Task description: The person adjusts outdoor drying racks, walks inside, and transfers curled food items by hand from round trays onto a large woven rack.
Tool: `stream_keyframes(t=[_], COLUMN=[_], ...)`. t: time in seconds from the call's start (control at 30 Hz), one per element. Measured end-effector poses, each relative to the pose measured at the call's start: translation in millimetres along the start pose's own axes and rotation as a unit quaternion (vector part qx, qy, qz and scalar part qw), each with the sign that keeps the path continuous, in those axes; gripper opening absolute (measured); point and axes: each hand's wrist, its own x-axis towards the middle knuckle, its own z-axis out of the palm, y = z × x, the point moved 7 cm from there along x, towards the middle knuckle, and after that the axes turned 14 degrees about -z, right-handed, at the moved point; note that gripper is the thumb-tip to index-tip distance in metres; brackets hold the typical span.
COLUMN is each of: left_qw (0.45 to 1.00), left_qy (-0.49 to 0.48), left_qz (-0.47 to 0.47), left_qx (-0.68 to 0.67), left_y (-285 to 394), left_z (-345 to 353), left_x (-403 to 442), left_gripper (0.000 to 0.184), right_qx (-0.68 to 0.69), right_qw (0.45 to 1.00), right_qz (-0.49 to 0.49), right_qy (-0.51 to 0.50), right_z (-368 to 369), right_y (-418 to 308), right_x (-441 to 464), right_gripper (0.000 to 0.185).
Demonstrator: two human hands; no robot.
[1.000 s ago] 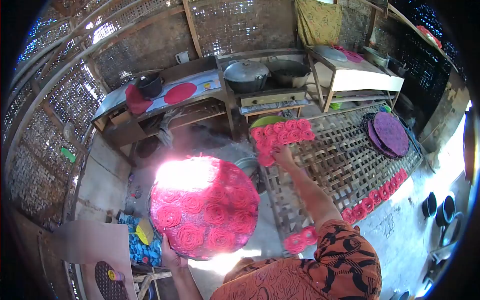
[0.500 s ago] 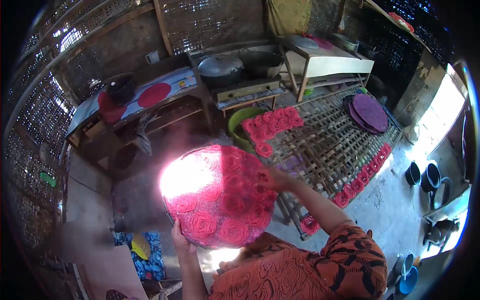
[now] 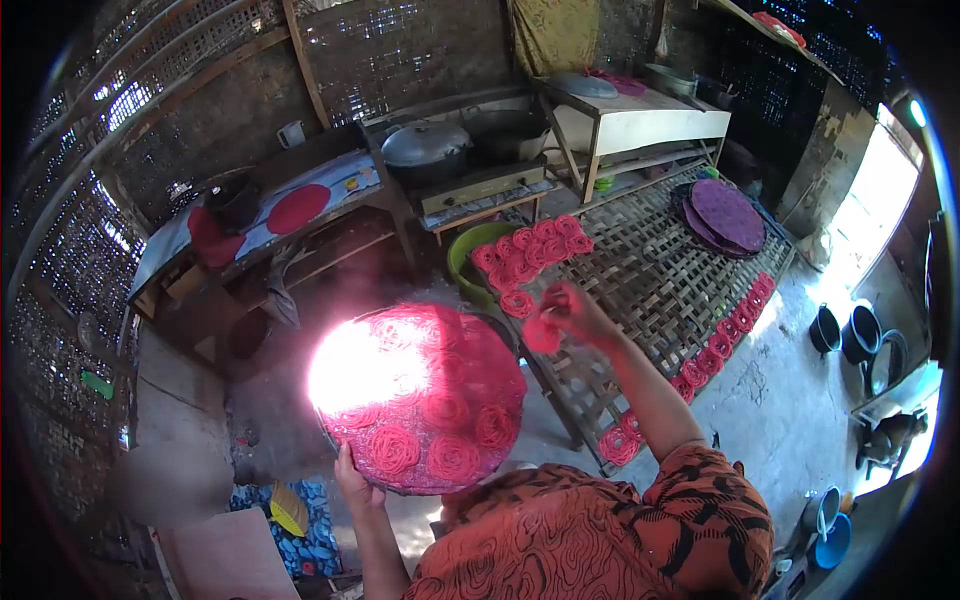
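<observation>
Head view: we see left hand (image 3: pixel 358 484) gripping lower-left rim of round tray (image 3: pixel 423 479), pink coils (image 3: pixel 395 450) on top. Right hand (image 3: pixel 577 312) pinches one loose coil (image 3: pixel 541 336) below fingers, right of tray, over edge of woven rack (image 3: pixel 645 275). Rack coils (image 3: pixel 540 248) lie just beyond it.

rustic kitchen | woven walls (image 3: pixel 390 60) | two-knob stove (image 3: pixel 480 190) | lidded pot (image 3: pixel 425 148) | wide pan (image 3: pixel 507 138)
</observation>
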Motion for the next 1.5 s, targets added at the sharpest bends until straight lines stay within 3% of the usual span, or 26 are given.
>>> stream_keyframes(t=[0.1, 0.17, 0.23, 0.3, 0.37, 0.4, 0.43, 0.47, 0.5, 0.57, 0.63, 0.67, 0.73, 0.77, 0.83, 0.97, 1.03, 1.13, 1.2, 1.3, 1.4, 1.47, 1.5], left_qw=[1.0, 1.0, 0.995, 0.996, 0.996, 0.996, 0.997, 0.997, 0.999, 1.0, 0.998, 0.998, 0.999, 0.999, 1.0, 0.999, 0.999, 0.999, 0.999, 0.999, 0.999, 0.999, 0.998], left_qy=[0.018, 0.012, 0.063, 0.052, 0.04, 0.038, 0.036, 0.039, 0.017, -0.005, -0.026, -0.027, -0.03, -0.029, -0.016, -0.023, -0.025, 0.036, 0.041, 0.034, 0.039, 0.036, 0.034], left_qz=[0.013, 0.011, 0.025, 0.015, 0.006, 0.008, 0.009, 0.009, 0.0, -0.008, -0.049, -0.046, -0.032, -0.017, -0.02, -0.022, -0.022, -0.009, -0.011, -0.005, 0.011, 0.008, 0.009], left_qx=[-0.011, -0.003, -0.071, -0.075, -0.079, -0.075, -0.071, -0.071, -0.042, -0.012, -0.039, -0.045, -0.026, -0.009, -0.01, 0.001, 0.011, 0.031, 0.007, -0.01, -0.027, -0.036, -0.046], left_y=[7.8, 11.2, 12.4, 11.8, 10.6, 9.2, 7.0, 4.5, 0.2, -1.8, -9.7, -11.9, -13.5, -12.5, -12.4, -7.8, -3.9, 8.0, 16.7, 28.0, 35.5, 35.3, 35.0], left_z=[-13.2, -10.1, -11.1, -6.0, -4.8, -5.8, -7.6, -11.5, -11.8, -6.5, 11.8, 16.7, 25.7, 29.0, 30.2, 38.4, 31.2, -6.2, -10.9, -21.0, -11.7, -5.3, -3.0], left_x=[-3.9, -9.7, -16.5, -19.7, -19.8, -17.8, -16.0, -13.1, -8.2, -6.6, -5.1, -3.4, -1.2, -0.6, -0.7, 0.5, -2.1, 2.2, -0.1, 0.1, -2.4, 0.5, 2.0], left_gripper=[0.042, 0.042, 0.032, 0.031, 0.031, 0.031, 0.03, 0.03, 0.037, 0.044, 0.043, 0.042, 0.041, 0.04, 0.038, 0.036, 0.036, 0.034, 0.033, 0.032, 0.032, 0.031, 0.03], right_qx=[-0.039, 0.068, 0.091, 0.115, -0.138, -0.138, -0.319, -0.488, -0.486, -0.361, -0.275, -0.276, -0.384, -0.386, -0.262, -0.173, 0.123, 0.089, 0.064, 0.039, 0.113, -0.114, -0.113], right_qw=[0.997, 0.989, 0.98, 0.97, 0.985, 0.985, 0.943, 0.865, 0.866, 0.913, 0.957, 0.956, 0.899, 0.898, 0.963, 0.984, 0.988, 0.982, 0.984, 0.983, 0.957, 0.97, 0.97], right_qz=[-0.025, 0.034, 0.054, 0.074, 0.01, 0.01, -0.046, -0.1, -0.099, -0.191, -0.065, -0.066, -0.208, -0.209, -0.032, -0.029, 0.057, 0.035, 0.061, 0.099, 0.162, 0.14, 0.141], right_qy=[0.055, 0.131, 0.166, 0.201, 0.106, 0.105, 0.084, 0.059, 0.057, 0.013, -0.073, -0.069, -0.015, -0.012, -0.044, 0.003, 0.068, 0.163, 0.155, 0.152, 0.212, 0.164, 0.163], right_z=[-24.0, -34.9, -39.0, -45.0, -42.1, -37.6, -33.0, -14.9, 3.6, 57.0, 98.9, 110.7, 125.0, 125.4, 123.0, 110.6, 97.7, 35.2, 4.5, -18.5, -29.5, -33.7, -29.7], right_y=[21.1, 49.4, 70.8, 102.3, 105.3, 101.0, 85.3, 55.8, 34.3, -11.1, 6.7, 12.0, 1.9, -0.8, 20.3, 14.5, 3.3, -15.6, -12.1, 23.1, 68.3, 76.1, 71.1], right_x=[12.2, 14.2, 15.1, 10.5, 11.8, 12.3, 11.5, 10.0, 8.0, 10.2, 6.5, 4.8, 3.3, 5.1, 7.2, 10.0, 0.4, -11.6, -26.3, -47.0, -66.6, -68.8, -70.3], right_gripper=[0.034, 0.035, 0.034, 0.033, 0.029, 0.029, 0.026, 0.024, 0.024, 0.021, 0.019, 0.019, 0.02, 0.02, 0.023, 0.02, 0.02, 0.024, 0.024, 0.025, 0.02, 0.019, 0.019])
